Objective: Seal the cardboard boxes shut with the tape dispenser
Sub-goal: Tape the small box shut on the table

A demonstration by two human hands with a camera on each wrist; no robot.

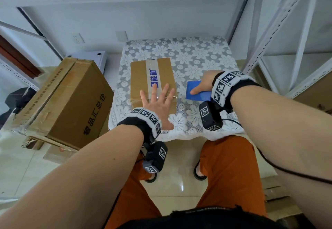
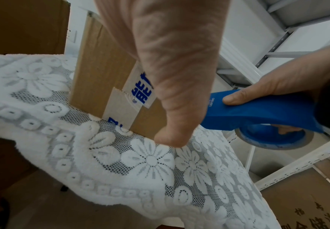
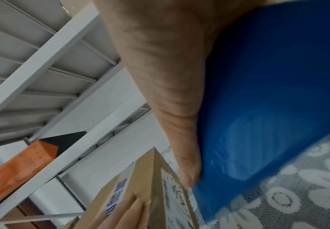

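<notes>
A small cardboard box (image 1: pixel 143 77) sits on the lace-covered table (image 1: pixel 197 56), with a strip of blue-printed tape (image 1: pixel 153 77) along its top seam. The tape runs down its near face (image 2: pixel 119 108). My left hand (image 1: pixel 158 101) lies flat with fingers spread on the box's near end. My right hand (image 1: pixel 203 85) grips the blue tape dispenser (image 1: pixel 197 92) just right of the box, low over the cloth. The dispenser (image 2: pixel 258 111) carries a tape roll (image 2: pixel 273 139) underneath. The right wrist view shows the dispenser (image 3: pixel 268 108) beside the box (image 3: pixel 146 186).
A large cardboard box (image 1: pixel 68 102) stands tilted to the left of the table, over other flattened cardboard. White metal shelving (image 1: pixel 291 31) frames the table at right and above. More cardboard (image 2: pixel 307 201) sits low at the right. My orange-trousered legs are below the table's front edge.
</notes>
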